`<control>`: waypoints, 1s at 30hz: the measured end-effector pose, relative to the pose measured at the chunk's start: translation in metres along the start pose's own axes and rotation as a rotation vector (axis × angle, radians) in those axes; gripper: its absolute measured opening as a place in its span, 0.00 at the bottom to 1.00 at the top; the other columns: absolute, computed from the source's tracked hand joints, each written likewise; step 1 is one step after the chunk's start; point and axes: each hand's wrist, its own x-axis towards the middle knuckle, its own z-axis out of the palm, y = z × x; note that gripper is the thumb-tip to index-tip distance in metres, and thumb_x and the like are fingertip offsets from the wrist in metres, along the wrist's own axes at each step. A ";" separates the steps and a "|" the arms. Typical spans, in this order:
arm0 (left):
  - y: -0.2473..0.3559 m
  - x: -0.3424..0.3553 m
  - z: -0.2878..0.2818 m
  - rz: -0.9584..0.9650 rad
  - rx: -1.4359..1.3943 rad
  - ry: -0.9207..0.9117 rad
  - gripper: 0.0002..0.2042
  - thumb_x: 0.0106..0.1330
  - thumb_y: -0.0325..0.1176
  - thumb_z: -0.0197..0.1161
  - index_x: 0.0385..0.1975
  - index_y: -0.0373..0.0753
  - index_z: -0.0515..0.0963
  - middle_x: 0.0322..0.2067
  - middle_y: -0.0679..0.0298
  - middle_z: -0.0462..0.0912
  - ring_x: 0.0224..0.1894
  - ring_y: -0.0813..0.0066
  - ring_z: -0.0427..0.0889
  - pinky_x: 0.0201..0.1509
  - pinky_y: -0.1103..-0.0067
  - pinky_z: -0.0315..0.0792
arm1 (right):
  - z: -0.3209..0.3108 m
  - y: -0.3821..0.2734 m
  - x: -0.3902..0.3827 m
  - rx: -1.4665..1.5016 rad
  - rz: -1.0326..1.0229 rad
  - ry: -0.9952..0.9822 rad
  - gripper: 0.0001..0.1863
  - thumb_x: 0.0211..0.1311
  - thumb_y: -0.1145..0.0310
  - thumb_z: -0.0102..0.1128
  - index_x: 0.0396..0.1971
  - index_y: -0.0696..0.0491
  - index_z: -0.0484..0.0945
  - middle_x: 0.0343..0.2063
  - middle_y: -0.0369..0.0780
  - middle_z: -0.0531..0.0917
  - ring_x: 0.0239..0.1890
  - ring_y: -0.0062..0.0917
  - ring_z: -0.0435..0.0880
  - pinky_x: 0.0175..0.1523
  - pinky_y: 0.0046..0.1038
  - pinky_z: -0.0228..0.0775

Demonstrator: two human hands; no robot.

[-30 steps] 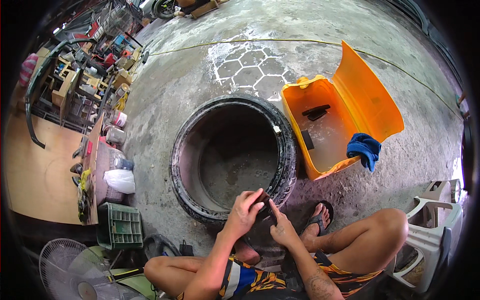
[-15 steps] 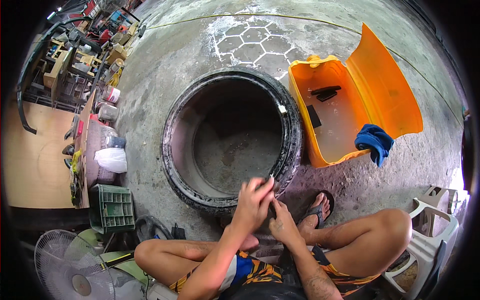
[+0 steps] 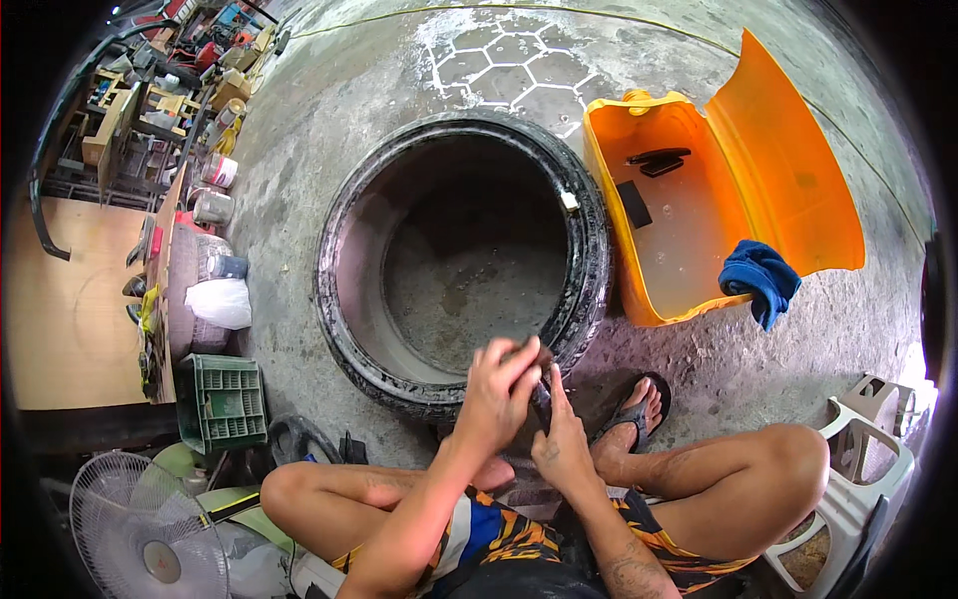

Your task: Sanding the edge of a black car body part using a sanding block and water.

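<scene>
A large black tyre with whitish smears around its rim lies flat on the floor before me. Over its near right edge both my hands meet, fingers closed. My left hand pinches a small dark piece, mostly covered by the fingers. My right hand grips a slim dark object just below it, its forefinger stretched along it; I cannot tell whether the two are joined. A small white block sits on the tyre's right rim.
Right of the tyre stands a cut-open orange container with cloudy water, dark blocks and a blue cloth over its edge. A green crate and a fan are at left, a white plastic stool at right.
Both hands stay together at the tyre's near right edge, with the left fingers shifted slightly. The whole view has tilted a little, so the container appears farther right.
</scene>
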 end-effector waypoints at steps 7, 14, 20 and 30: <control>-0.001 -0.023 -0.015 -0.243 -0.221 0.092 0.22 0.74 0.35 0.72 0.64 0.30 0.82 0.50 0.45 0.84 0.55 0.48 0.85 0.64 0.63 0.77 | -0.004 0.001 0.002 0.028 0.068 -0.007 0.54 0.54 0.83 0.55 0.85 0.59 0.49 0.73 0.67 0.70 0.69 0.68 0.75 0.73 0.57 0.69; 0.020 -0.035 -0.008 -0.003 -0.019 -0.039 0.23 0.72 0.29 0.70 0.67 0.34 0.81 0.58 0.46 0.79 0.58 0.45 0.79 0.65 0.64 0.75 | -0.002 0.011 0.006 0.065 -0.031 -0.014 0.47 0.57 0.82 0.57 0.82 0.55 0.62 0.74 0.68 0.68 0.74 0.66 0.71 0.75 0.54 0.68; -0.008 0.009 0.011 -0.031 -0.077 -0.007 0.21 0.75 0.30 0.67 0.66 0.32 0.81 0.56 0.47 0.78 0.54 0.44 0.78 0.61 0.60 0.75 | 0.001 0.010 -0.006 -0.071 -0.002 -0.035 0.50 0.56 0.82 0.56 0.84 0.54 0.60 0.75 0.68 0.66 0.74 0.65 0.71 0.76 0.52 0.66; -0.001 -0.005 0.006 -0.033 -0.102 -0.006 0.23 0.70 0.27 0.71 0.66 0.34 0.82 0.56 0.49 0.80 0.56 0.49 0.79 0.63 0.63 0.75 | -0.001 0.019 0.002 -0.056 -0.010 -0.034 0.51 0.57 0.82 0.56 0.85 0.45 0.59 0.74 0.72 0.65 0.70 0.70 0.73 0.74 0.54 0.68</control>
